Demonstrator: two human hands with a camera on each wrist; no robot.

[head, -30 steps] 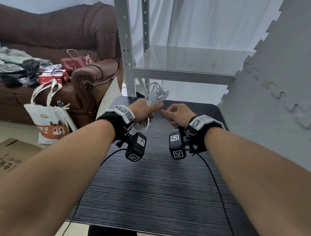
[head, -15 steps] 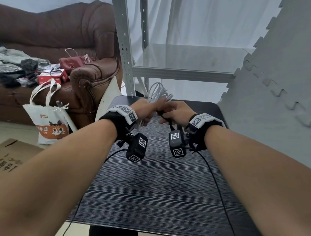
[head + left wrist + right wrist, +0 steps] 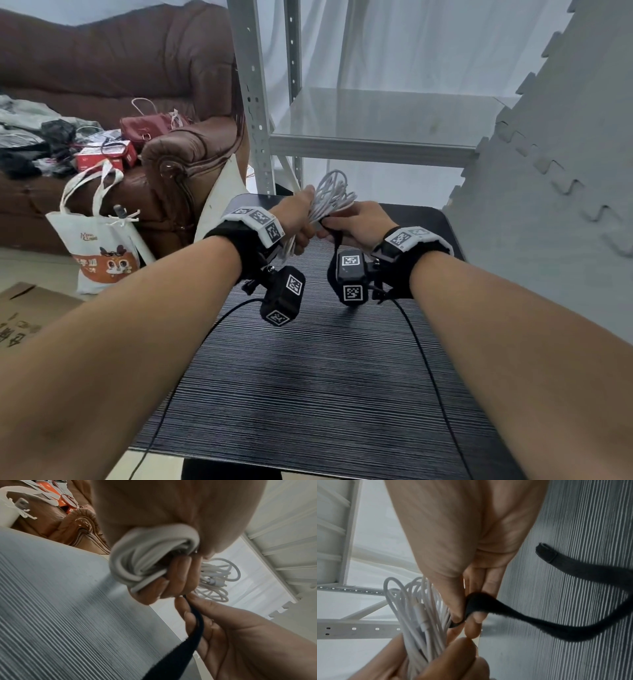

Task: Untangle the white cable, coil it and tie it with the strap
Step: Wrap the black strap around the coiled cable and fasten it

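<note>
Head view: two hands, both raised above the far end of one dark striped surface (image 3: pixel 325 377).
Left hand (image 3: pixel 297 219): fingers curled round one coiled white cable (image 3: pixel 330 198), gripping the bundle at its middle; loops fan out beyond the fist towards the shelf.
Right hand (image 3: pixel 359 222): fingertips meet the left hand at the bundle and pinch one black strap (image 3: pixel 336 236), whose tail hangs down towards the wrist camera.
Surroundings: one grey metal shelf rack (image 3: pixel 359 137) behind the surface, one brown sofa (image 3: pixel 120 85) to the left, one white tote bag (image 3: pixel 99 246) leaning at its arm, one grey foam wall (image 3: pixel 565 171) to the right.
Left wrist view: left hand (image 3: pixel 171 520) clamped on the cable (image 3: pixel 145 555); several strands bunch out of the fist near the camera, more loops show beyond the fingers (image 3: pixel 176 577), with one connector end among them.
Strap in this view: the strap (image 3: pixel 185 646) runs from the right hand (image 3: pixel 231 635), just below the left fingers, towards the camera.
Right wrist view: right hand (image 3: pixel 471 561) pinches the strap (image 3: pixel 530 622) between thumb and fingertips, right beside the cable (image 3: pixel 419 615).
Strap tail: it curves away over the surface (image 3: pixel 573 520), free end in the air.
Left hand here: the left hand (image 3: pixel 436 660) holds the bundle from below.
</note>
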